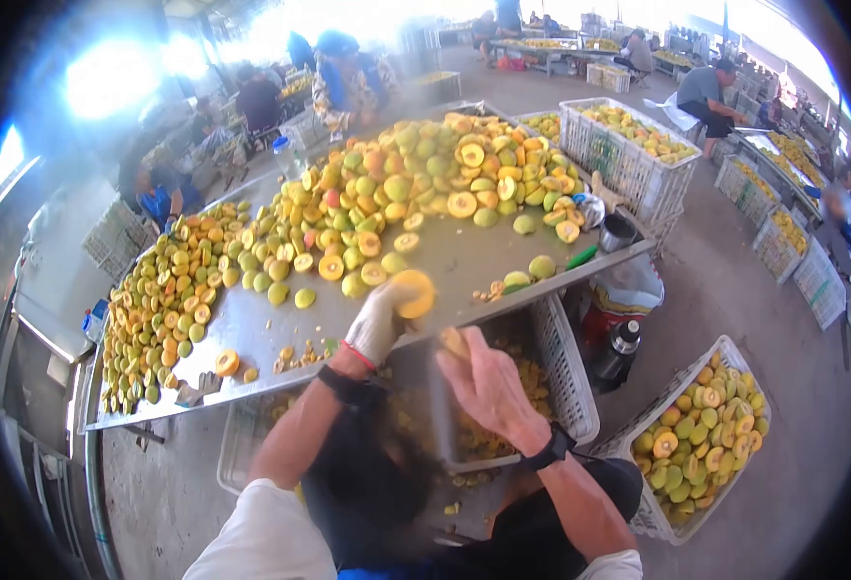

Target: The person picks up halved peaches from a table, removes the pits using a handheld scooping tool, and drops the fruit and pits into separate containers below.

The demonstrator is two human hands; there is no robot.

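Note:
My left hand (377, 327), in a pale glove with a red band at the wrist, holds a cut yellow fruit half (413, 294) over the front edge of the metal table (454, 261). To its right, my bare right hand (488, 382) has its fingers wrapped round a light brown object (455, 343), perhaps a wooden handle; the rest of it is hidden. Beneath my hands sits a crate (568, 372) with fruit pieces in it. A large pile of green and yellow fruit (396, 174), some halved, covers the back of the table.
A full fruit crate (701, 445) stands on the floor at right, near a dark thermos (619, 353). On the table's right end are a metal cup (618, 232) and a green-handled tool (582, 257). Stacked crates (628, 155) stand behind. Several people work farther off.

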